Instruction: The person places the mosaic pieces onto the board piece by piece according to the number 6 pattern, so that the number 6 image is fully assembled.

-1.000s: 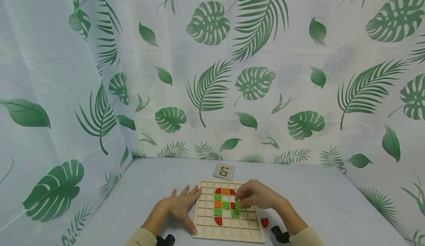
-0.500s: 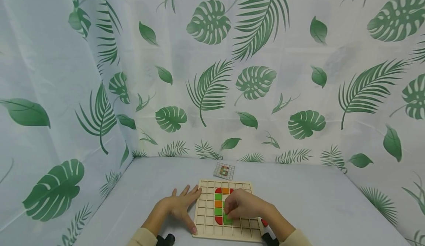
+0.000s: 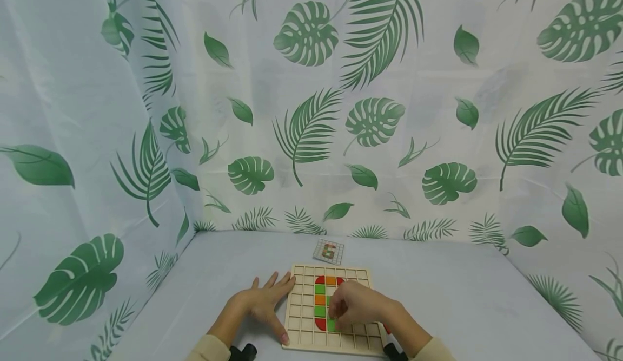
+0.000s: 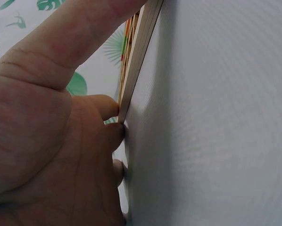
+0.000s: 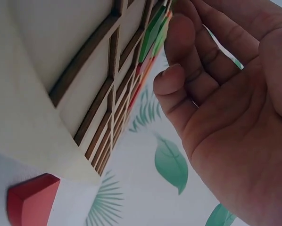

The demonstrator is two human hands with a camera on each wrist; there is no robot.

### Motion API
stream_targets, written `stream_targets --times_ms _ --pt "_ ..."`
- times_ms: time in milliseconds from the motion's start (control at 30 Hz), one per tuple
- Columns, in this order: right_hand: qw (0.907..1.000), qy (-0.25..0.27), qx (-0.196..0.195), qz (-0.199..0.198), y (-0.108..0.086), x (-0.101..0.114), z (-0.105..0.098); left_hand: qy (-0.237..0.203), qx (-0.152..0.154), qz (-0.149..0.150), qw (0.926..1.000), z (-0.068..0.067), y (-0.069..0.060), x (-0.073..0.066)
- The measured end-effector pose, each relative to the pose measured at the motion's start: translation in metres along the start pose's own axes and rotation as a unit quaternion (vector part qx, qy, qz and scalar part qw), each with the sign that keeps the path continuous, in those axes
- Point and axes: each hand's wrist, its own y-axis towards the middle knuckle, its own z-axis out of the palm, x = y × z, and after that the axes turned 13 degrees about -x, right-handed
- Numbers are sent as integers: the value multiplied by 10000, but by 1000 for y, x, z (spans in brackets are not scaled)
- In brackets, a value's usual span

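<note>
A pale wooden grid board (image 3: pixel 295 323) lies on the table, with red, orange and green tiles set in its cells. My left hand (image 3: pixel 263 301) is spread along the board's left side, fingertips at the upper edge and thumb at the lower corner. Over the board's middle, my right hand (image 3: pixel 362 302) has its finger and thumb at a green tile (image 3: pixel 331 325) in the lower row, beside a red rounded tile (image 3: pixel 320 323). The hand covers several tiles. In the right wrist view the outer fingers (image 5: pixel 171 77) are curled; the pinch itself is out of sight.
Behind the board lies a small card (image 3: pixel 328 251) with a coloured grid pattern. One loose red piece (image 5: pixel 32 200) sits on the table off the board's right edge, mostly hidden by the right arm in the head view. A leaf-print curtain (image 3: pixel 311 133) stands behind the table.
My right hand has moved left and toward me, bringing a green tile from the board's right part to the lower row. The left hand has stayed in place.
</note>
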Motion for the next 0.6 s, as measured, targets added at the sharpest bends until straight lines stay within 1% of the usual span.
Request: stream_targets --times_ms 100,167,267,333,400,433,533,600 --pt "9999 -132 -58 3 -1 1 -4 -5 15 -4 10000 1 0 1" --pt "9996 -224 -140 49 -3 0 -10 -18 13 -4 10000 1 1 1" --pt "9988 -363 -313 119 -8 -4 -24 -23 -11 -11 10000 2 2 1" --pt "9977 -477 -393 271 -14 -7 -36 -10 -19 -19 10000 2 2 1" --pt "9956 -639 -435 528 -22 -11 -47 3 -16 -28 10000 2 2 1" --pt "9935 -744 -431 739 -27 -13 -52 14 -12 -29 10000 2 2 1" --pt "9834 -1041 -313 1450 -42 -17 -63 35 -2 -30 10000 2 2 1" --pt "9766 -1135 -160 1821 -49 -19 -67 45 -2 -35 10000 2 1 1"
